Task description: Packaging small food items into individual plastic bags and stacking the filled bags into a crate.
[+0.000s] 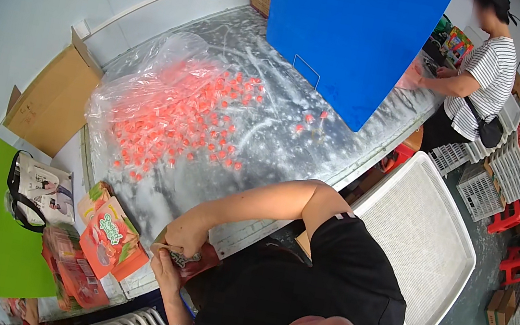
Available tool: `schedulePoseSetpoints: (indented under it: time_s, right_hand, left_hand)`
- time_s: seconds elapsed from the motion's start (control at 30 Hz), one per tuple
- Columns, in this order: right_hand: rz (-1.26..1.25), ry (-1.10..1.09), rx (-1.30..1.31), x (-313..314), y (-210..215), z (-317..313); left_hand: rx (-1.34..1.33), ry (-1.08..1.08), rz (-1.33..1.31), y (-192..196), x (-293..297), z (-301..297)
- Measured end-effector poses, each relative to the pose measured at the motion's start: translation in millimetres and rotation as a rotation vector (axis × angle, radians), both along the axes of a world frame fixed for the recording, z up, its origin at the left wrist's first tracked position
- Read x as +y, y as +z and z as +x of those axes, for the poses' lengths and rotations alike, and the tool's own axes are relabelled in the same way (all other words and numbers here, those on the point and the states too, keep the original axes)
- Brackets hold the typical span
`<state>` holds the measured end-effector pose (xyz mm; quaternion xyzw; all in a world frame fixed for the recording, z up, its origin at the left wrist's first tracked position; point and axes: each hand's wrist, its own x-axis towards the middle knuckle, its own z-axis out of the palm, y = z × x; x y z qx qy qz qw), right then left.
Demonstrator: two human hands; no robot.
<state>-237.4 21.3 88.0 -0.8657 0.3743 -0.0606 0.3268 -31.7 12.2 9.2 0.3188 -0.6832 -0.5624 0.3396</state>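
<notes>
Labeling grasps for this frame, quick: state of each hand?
Left hand: closed on the red pouch, gripping from below.
Right hand: closed on the same pouch, fingers at its top edge.

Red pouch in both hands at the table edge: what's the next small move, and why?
Probably reach the right hand to the loose pink candies and bring some back. Both hands grip the red pouch; the left hand holds it from below, and the candies lie spilled from the clear bag just ahead.

Black short-sleeved shirt, bare forearms, dark-framed glasses at lower edge
</notes>
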Motion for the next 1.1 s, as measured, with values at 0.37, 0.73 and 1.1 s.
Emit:
schedulePoseSetpoints:
  time_s: [0.37,0.73,1.1]
  right_hand:
    - [-0.818,-0.588,-0.414,31.8,9.7,-16.2]
    - [0.107,-0.947,-0.739,44.9,-54.8,-5.4]
    - [0.072,-1.03,-0.918,34.1,-71.2,14.8]
  left_hand:
    - [0.222,0.226,0.248,-10.7,-8.2,9.2]
    - [0.464,0.17,0.553,-6.2,2.1,8.9]
    - [0.302,0.361,0.467,-16.2,-5.9,-7.0]
